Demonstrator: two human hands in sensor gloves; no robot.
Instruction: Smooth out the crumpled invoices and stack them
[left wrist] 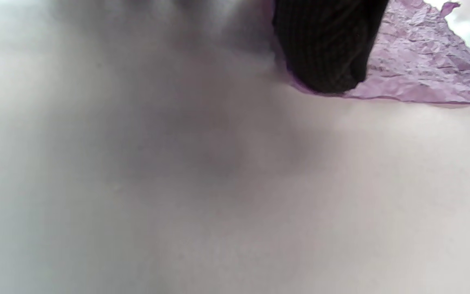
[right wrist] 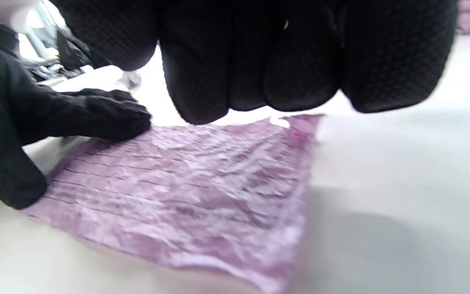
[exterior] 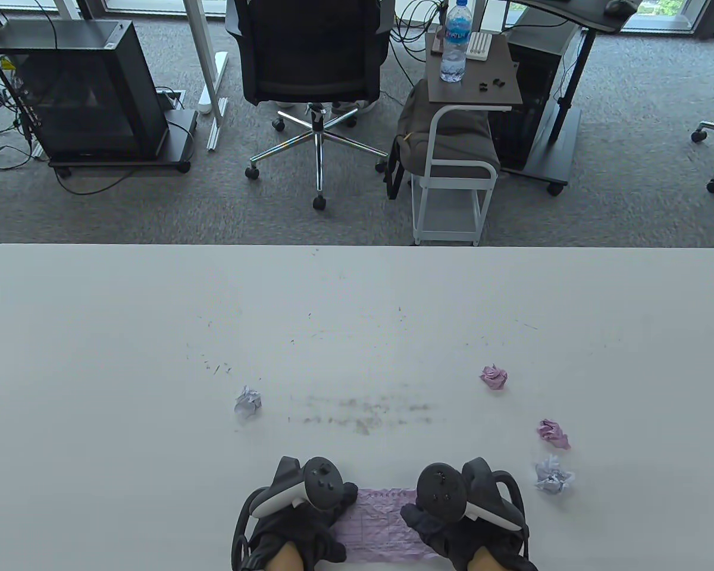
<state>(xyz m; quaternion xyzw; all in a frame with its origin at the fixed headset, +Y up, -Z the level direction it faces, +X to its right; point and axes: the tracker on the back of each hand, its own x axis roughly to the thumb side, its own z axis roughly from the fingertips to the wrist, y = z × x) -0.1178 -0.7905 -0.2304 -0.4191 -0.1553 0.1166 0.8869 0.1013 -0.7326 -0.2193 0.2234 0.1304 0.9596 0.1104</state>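
Observation:
A wrinkled purple invoice (exterior: 378, 526) lies spread out on the white table (exterior: 357, 309) at the near edge. My left hand (exterior: 333, 505) presses its left side with straight fingers, and my right hand (exterior: 416, 516) rests on its right side. In the right wrist view my right fingers (right wrist: 300, 61) hang over the sheet's (right wrist: 202, 183) far edge while the left hand (right wrist: 76, 114) holds down the left edge. The left wrist view shows one gloved finger (left wrist: 329, 45) on the paper's (left wrist: 422, 69) corner. Crumpled balls lie at the left (exterior: 248, 402) and right (exterior: 494, 376), (exterior: 553, 433), (exterior: 553, 476).
Scuff marks (exterior: 363, 413) streak the table's middle. Beyond the far edge stand an office chair (exterior: 315, 65), a small cart (exterior: 452, 172) carrying a water bottle (exterior: 455, 41), and a computer case (exterior: 83, 89) on the carpet.

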